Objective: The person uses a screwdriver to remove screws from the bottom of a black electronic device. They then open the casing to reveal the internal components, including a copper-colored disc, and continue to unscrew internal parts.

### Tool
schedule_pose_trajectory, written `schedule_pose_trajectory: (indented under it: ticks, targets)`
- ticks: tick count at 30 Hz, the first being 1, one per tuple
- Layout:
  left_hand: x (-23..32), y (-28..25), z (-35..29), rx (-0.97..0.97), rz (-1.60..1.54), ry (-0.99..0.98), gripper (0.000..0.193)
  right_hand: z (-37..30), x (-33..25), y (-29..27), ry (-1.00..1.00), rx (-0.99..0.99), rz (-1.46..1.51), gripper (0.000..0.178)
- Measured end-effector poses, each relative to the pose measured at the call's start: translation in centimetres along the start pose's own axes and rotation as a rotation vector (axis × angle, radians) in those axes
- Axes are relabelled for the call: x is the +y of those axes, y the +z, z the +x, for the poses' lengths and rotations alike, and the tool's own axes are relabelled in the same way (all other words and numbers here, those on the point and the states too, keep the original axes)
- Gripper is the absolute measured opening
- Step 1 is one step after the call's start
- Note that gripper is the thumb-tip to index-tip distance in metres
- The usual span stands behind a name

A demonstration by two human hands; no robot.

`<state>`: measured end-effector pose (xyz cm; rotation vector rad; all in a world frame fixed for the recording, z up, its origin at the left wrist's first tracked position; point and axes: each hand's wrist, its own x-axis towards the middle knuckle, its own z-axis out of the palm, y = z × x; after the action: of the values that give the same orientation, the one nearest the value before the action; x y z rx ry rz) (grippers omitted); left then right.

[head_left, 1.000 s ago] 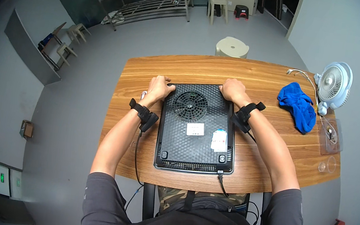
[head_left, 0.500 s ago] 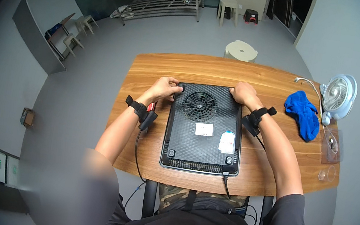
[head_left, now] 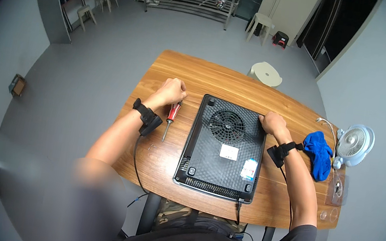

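An induction cooker (head_left: pixel 212 161) lies upside down on the wooden table, its black underside with the round fan grille (head_left: pixel 227 126) and small feet facing up. My right hand (head_left: pixel 274 124) is closed on its far right corner, with the thumb at the edge and the other fingers mostly hidden. To the left of the cooker lies a screwdriver (head_left: pixel 173 113) with a red handle, its metal shaft pointing toward me. My left hand (head_left: pixel 172 90) has its fingers curled over the far end of that handle. A black power cord (head_left: pixel 239 211) hangs from the cooker's near side.
On the table's right stand a blue cloth (head_left: pixel 318 155), a small white fan (head_left: pixel 355 144) with its cable, and a clear plastic tray (head_left: pixel 337 189). A cream stool (head_left: pixel 266 74) is beyond the far edge. Black cables trail from both my wrist straps.
My left hand has left the cooker's far left corner and moved to the screwdriver handle. My right hand stays at the far right corner. The view has turned, so the table appears tilted.
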<state>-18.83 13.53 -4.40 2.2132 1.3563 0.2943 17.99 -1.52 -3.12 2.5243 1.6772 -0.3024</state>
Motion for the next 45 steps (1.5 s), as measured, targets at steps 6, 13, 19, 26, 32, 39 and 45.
schedule_pose_trajectory:
  ticks: [6, 13, 19, 26, 32, 39, 45]
  targets:
    - [0.0, -0.5, -1.8, 0.030, 0.298, -0.121, 0.058, 1.0, -4.2, -3.4, -0.146, 0.104, -0.096, 0.062]
    - [-1.1, 0.8, -1.6, -0.162, 0.154, -0.141, 0.070, 1.9, -13.7, -2.1, -0.522, 0.073, 0.042, 0.072]
    - [-1.2, 2.7, -0.2, -0.173, 0.042, -0.074, 0.069, 2.9, -17.2, -1.4, -0.355, -0.127, -0.120, 0.076]
    - [1.0, 3.7, 1.2, -0.263, 0.087, 0.019, 0.072, 2.9, -17.3, -0.8, -0.321, -0.141, -0.006, 0.060]
    - [0.7, 5.0, 2.0, -0.244, 0.048, 0.008, 0.069, 3.1, -17.2, -0.5, -0.291, -0.143, 0.065, 0.059]
    - [0.4, 5.2, 2.2, -0.240, 0.025, -0.068, 0.073, 3.0, -16.8, -0.3, -0.325, -0.158, 0.123, 0.058]
    - [-0.3, 5.1, 2.4, -0.203, -0.003, -0.004, 0.072, 3.1, -16.7, -0.1, -0.349, -0.153, 0.124, 0.058]
